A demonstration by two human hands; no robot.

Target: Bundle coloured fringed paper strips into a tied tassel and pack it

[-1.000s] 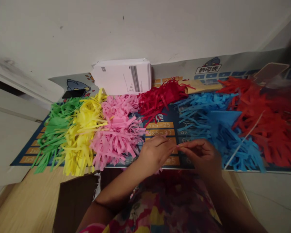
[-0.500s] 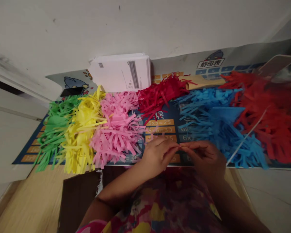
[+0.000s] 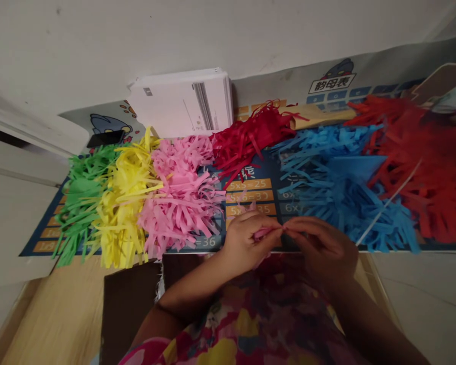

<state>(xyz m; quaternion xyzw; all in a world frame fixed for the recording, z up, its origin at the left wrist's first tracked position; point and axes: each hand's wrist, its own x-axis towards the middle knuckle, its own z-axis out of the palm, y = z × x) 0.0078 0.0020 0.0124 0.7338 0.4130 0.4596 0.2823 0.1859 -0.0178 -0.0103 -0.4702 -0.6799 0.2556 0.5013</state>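
My left hand [image 3: 247, 238] and my right hand [image 3: 323, 246] meet fingertip to fingertip over the near edge of a printed mat [image 3: 251, 190]. Both are closed in a pinch on a small bunch of pink paper strips [image 3: 262, 233], which shows between the left fingers. Just left of my hands lies the pink strip pile [image 3: 182, 203]; to the right lies the blue strip pile [image 3: 342, 187].
Piles of cut paper strips line the mat: green [image 3: 81, 197], yellow [image 3: 123, 203], dark red [image 3: 251, 139], bright red [image 3: 421, 172]. A white paper stack [image 3: 182, 104] leans at the wall, a black phone [image 3: 104, 138] beside it. A brown box [image 3: 127, 304] stands below left.
My hands have drawn slightly closer to me and together; the pink strips now show in the left pinch. The view has tilted a little downward.
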